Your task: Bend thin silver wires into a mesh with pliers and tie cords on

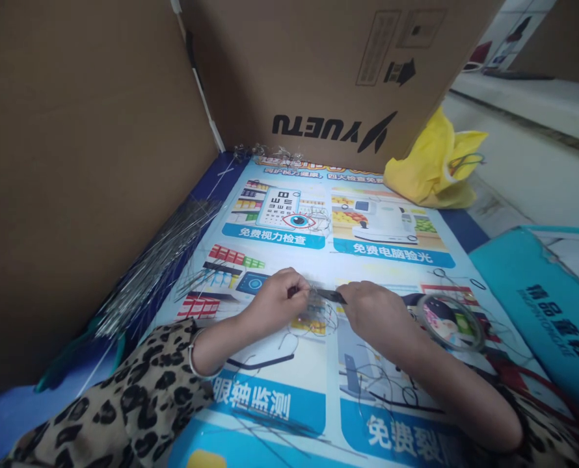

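Observation:
My left hand and my right hand meet over a printed poster laid flat as a work surface. The left hand's fingers are pinched on a small piece of thin wire. The right hand's fingers are closed round a dark slim tool that points left at the wire. A small tangle of bent wire lies between and just below the two hands. A bangle sits on my left wrist, and both sleeves have a leopard print.
A bundle of straight thin wires lies at the left by a cardboard wall. A roll of clear tape rests right of my right hand. A second cardboard box, a yellow bag and a teal box surround the poster.

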A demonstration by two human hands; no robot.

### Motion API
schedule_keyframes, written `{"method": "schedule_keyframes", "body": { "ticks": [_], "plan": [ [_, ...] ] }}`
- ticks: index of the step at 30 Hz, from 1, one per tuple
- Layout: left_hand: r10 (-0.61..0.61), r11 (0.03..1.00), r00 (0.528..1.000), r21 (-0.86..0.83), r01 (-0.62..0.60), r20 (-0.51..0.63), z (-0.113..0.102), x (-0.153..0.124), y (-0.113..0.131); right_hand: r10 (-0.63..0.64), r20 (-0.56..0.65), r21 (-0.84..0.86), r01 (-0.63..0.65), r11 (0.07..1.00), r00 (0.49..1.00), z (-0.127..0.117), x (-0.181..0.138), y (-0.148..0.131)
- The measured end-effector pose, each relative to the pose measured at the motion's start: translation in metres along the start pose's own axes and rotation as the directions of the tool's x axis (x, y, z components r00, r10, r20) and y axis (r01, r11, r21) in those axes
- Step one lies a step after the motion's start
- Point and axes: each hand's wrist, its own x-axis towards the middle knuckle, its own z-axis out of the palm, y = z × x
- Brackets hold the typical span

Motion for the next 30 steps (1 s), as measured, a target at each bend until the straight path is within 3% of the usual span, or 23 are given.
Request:
{"method": "schedule_keyframes", "body": {
  "ticks": [3,7,11,17,22,30],
  "plan": [
    [-0.080,0.985,0.990,-0.141,0.097,0.120,-0.007,0.002,0.001,0.008,0.122,0.120,-0.022,0.993,0.993,-0.005,0.002,0.003],
    [-0.194,0.909,0.946,-0.313,0.273,0.261,-0.010,0.001,0.001,-0.021,0.194,0.240,-0.027,0.970,0.981,-0.008,0.002,0.007],
    [-0.185,0.871,0.928,-0.384,0.307,0.323,-0.011,0.000,-0.001,-0.069,0.217,0.333,-0.007,0.943,0.974,-0.008,0.000,0.010],
    [-0.159,0.878,0.937,-0.389,0.278,0.311,-0.009,0.000,-0.002,-0.098,0.217,0.376,0.009,0.926,0.971,-0.008,0.000,0.010],
    [-0.162,0.885,0.940,-0.377,0.273,0.299,-0.008,0.000,-0.002,-0.048,0.207,0.330,-0.023,0.944,0.977,-0.010,0.000,0.008],
    [-0.191,0.890,0.952,-0.366,0.270,0.239,-0.006,0.000,0.000,0.009,0.046,0.149,-0.016,0.989,0.999,-0.016,-0.009,0.008]
  ]
}}
